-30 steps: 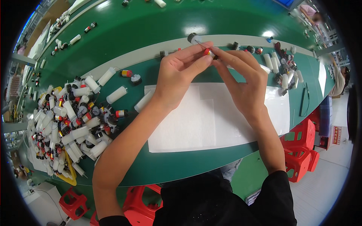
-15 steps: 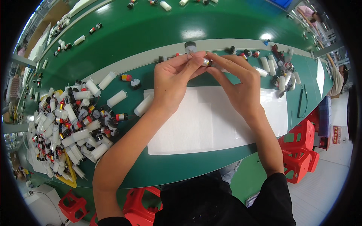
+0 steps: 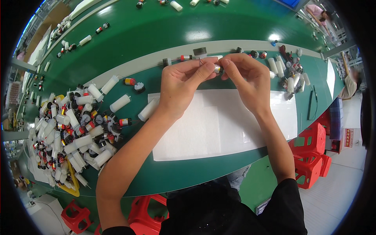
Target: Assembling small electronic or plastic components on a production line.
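Note:
Above the white sheet, my left hand [image 3: 179, 84] is closed, pinching a small cylindrical part [image 3: 217, 69] with a silver body and a dark end. Thin wire-like strands rise from these fingers toward a grey-and-black cap [image 3: 200, 51]; whether they join it I cannot tell. My right hand [image 3: 248, 82] is closed beside the part, thumb and forefinger together near its right end. What these right fingertips hold, if anything, is too small to make out. Beneath my forearms lies a white sheet [image 3: 188, 133] on the green table [image 3: 188, 176].
A big heap of white cylinders and red-black parts [image 3: 74, 133] spills around a yellow tray [image 3: 73, 182] at left. A smaller pile [image 3: 293, 76] lies at right, near a dark pen-like tool [image 3: 313, 102]. Red stools [image 3: 309, 168] stand beyond the table edge.
My right fingers have curled in and drawn together near the part. The small cylinder has shifted slightly right and down, and the grey-and-black cap has tilted.

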A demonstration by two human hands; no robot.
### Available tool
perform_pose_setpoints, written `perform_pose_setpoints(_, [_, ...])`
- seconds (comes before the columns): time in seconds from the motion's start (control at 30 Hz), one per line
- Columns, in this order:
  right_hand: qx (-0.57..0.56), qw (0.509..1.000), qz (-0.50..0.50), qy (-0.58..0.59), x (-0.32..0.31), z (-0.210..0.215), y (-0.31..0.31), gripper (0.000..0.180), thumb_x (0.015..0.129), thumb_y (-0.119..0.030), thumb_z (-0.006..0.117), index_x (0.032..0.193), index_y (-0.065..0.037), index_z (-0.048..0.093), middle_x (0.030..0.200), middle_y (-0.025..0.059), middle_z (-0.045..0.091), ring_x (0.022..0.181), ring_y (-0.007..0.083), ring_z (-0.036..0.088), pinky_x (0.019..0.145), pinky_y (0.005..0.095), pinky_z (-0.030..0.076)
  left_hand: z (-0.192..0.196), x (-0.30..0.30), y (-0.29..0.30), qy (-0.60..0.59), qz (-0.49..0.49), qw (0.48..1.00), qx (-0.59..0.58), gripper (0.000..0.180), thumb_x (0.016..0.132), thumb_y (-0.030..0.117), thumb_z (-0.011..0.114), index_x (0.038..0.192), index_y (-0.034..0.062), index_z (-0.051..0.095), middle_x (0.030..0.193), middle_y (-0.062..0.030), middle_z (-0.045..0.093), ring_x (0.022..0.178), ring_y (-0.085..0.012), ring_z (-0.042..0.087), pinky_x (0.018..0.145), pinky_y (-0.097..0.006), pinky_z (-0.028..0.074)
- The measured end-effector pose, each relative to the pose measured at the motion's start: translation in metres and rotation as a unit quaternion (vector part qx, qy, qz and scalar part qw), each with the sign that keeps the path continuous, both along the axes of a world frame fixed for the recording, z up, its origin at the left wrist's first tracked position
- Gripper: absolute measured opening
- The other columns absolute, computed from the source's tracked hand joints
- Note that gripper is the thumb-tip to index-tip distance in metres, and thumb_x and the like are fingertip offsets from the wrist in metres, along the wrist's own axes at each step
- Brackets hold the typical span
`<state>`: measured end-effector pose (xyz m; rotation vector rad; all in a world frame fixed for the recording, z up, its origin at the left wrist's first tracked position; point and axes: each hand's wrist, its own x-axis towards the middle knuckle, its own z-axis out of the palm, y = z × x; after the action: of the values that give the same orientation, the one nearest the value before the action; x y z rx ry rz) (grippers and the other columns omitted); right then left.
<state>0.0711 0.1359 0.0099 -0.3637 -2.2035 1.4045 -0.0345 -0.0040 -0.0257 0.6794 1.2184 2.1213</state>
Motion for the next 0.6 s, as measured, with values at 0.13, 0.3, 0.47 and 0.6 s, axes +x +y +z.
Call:
perform_pose_setpoints(0.13, [-0.010,0.999,0.030,0.016,0.000,-0.003,-0.001,0.021,0.094,-0.018,0.067,0.100,0.001,0.069,0.088,0.0041,0.070,0.081,0.0097,0.065,0.079,0.0258,0.051,-0.001,0.000,-0.001,-0.014,0.012,1.000,0.007,0.025,0.095,0.018,0.068,0.108,-0.0036,0.071,0.103,-0.0095,0.072,0.090,-0.0122,0.067,0.084,-0.025,0.056])
perform_pose_setpoints(0.3, [-0.060,0.996,0.070,-0.013,0.000,0.000,0.007,0.022,0.093,-0.018,0.068,0.103,0.001,0.066,0.092,0.0057,0.071,0.085,0.0117,0.066,0.082,0.0272,0.051,-0.003,0.003,0.002,-0.002,0.023,1.000,-0.011,0.022,0.097,0.017,0.064,0.104,-0.0035,0.070,0.101,-0.0084,0.072,0.089,-0.0117,0.066,0.085,-0.027,0.054])
perform_pose_setpoints(0.47, [0.235,0.971,-0.050,-0.009,0.014,0.022,0.006,0.023,0.091,-0.017,0.068,0.109,-0.002,0.066,0.098,0.0096,0.071,0.085,0.0184,0.068,0.078,0.0283,0.051,-0.006,-0.001,0.003,0.061,0.048,0.996,-0.040,0.021,0.098,0.015,0.063,0.102,-0.0040,0.070,0.099,-0.0079,0.072,0.086,-0.0111,0.064,0.082,-0.025,0.053])
perform_pose_setpoints(0.6, [0.204,0.952,0.060,-0.222,0.058,0.024,-0.027,0.029,0.085,-0.011,0.073,0.113,-0.003,0.067,0.093,0.0108,0.066,0.077,0.0218,0.065,0.070,0.0318,0.053,-0.007,0.004,0.002,0.083,0.054,0.993,-0.061,0.021,0.098,0.015,0.063,0.101,-0.0043,0.071,0.097,-0.0071,0.073,0.083,-0.0099,0.063,0.078,-0.024,0.052])
